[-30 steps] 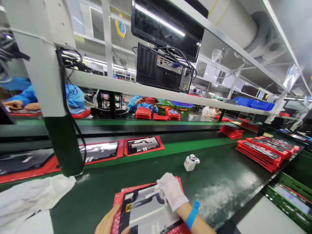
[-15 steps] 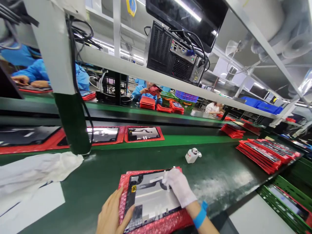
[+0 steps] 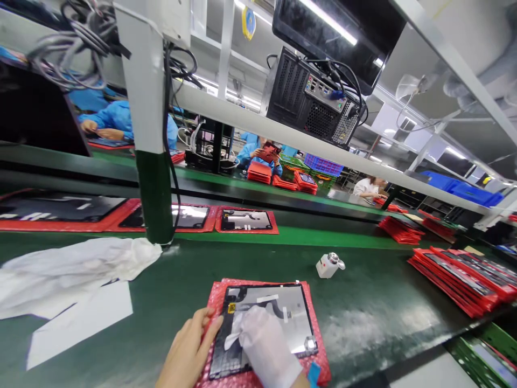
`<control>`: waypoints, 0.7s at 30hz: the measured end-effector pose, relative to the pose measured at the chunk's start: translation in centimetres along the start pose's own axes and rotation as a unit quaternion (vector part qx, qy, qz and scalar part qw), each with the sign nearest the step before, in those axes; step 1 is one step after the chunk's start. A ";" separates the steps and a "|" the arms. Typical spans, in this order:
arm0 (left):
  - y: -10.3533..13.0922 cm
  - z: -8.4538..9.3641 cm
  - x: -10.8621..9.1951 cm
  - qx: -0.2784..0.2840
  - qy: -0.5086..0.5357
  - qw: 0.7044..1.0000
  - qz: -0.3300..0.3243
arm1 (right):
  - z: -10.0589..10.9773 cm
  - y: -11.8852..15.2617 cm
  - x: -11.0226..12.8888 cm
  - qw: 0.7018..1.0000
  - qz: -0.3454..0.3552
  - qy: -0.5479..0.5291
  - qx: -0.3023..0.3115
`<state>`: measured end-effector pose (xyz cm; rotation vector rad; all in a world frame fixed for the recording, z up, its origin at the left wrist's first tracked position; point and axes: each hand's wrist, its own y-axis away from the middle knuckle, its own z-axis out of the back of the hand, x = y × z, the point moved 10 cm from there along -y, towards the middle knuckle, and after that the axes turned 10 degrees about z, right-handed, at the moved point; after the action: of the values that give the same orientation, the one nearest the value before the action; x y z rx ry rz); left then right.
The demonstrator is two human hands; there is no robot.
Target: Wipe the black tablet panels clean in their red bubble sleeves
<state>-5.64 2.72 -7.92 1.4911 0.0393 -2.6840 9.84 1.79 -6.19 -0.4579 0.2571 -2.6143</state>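
A flat panel (image 3: 297, 312) with a silver back, black edges and a small yellow patch lies on red bubble wrap (image 3: 319, 345) on the dark green bench. My bare left hand (image 3: 191, 345) rests at the panel's left edge, thumb and fingers apart. Over the panel's lower middle is my right hand (image 3: 264, 339), in a white glove with a blue band at the wrist. Its fingers close on a white cloth (image 3: 234, 334) that touches the panel's surface. Beyond the panel stands a small white bottle (image 3: 328, 267) with a metal top.
More panels on red wrap (image 3: 247, 221) line the bench's back strip. White cloth (image 3: 81, 269) and a white sheet (image 3: 81, 323) lie left, near a post (image 3: 153, 188). Stacked red-wrapped panels (image 3: 456, 280) sit at right. People in blue work across the bench.
My right hand has moved from the panel's upper right to its lower middle, with the cloth now showing. My left hand stays at the left edge. The view has turned somewhat left.
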 end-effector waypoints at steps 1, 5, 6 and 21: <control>-0.4 0.0 -0.4 0.021 -0.013 1.000 0.004 | 0.7 -0.5 -0.4 0.999 -0.005 -0.037 0.007; -1.4 0.2 -2.9 0.025 -0.072 0.997 -0.028 | 5.5 -1.7 -4.3 0.990 -0.076 -0.116 0.005; -1.5 0.5 -3.4 0.008 -0.057 0.998 -0.032 | 6.4 -2.2 -5.0 0.990 -0.086 -0.111 0.015; -1.3 -2.3 0.3 0.089 0.396 0.900 0.160 | 15.4 -4.8 -3.8 0.993 0.014 0.084 0.082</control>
<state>-3.93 4.14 -9.38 2.2979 -0.3788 -1.7193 16.57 6.30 8.27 -0.1757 0.0998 -2.6231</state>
